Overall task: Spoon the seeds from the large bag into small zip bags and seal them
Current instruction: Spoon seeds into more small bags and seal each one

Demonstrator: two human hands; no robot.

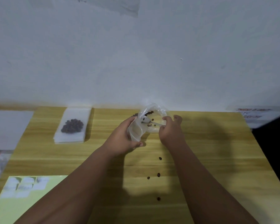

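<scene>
Head view, looking down on a yellow wood-grain tabletop [217, 159] set against a white wall [136, 62]. Near the far edge, at centre, a large crumpled clear plastic bag [153, 109], mouth open toward the camera, with a few dark brown seeds [149, 112] inside. Gripped along its left side by the left hand [124, 136], fingers curled round the gathered plastic, thumb low by the table. Reaching into the mouth from the right, a small pale spoon [149, 122], pinched by its handle in the right hand [170, 131], thumb and forefinger closed on it, the other fingers loosely curled and raised. Well to the left of the bag, a neat stack of small clear zip bags [68, 138], the top one holding a heap of seeds; whether sealed, impossible to tell. Nearer the camera, between the forearms, four loose dark seeds [158, 174] scattered on the bare wood. At the near left corner, a pale green sheet [31, 207] with blurred white patches. At the far right, a white label [252, 113] with red lettering, too blurred to read.
</scene>
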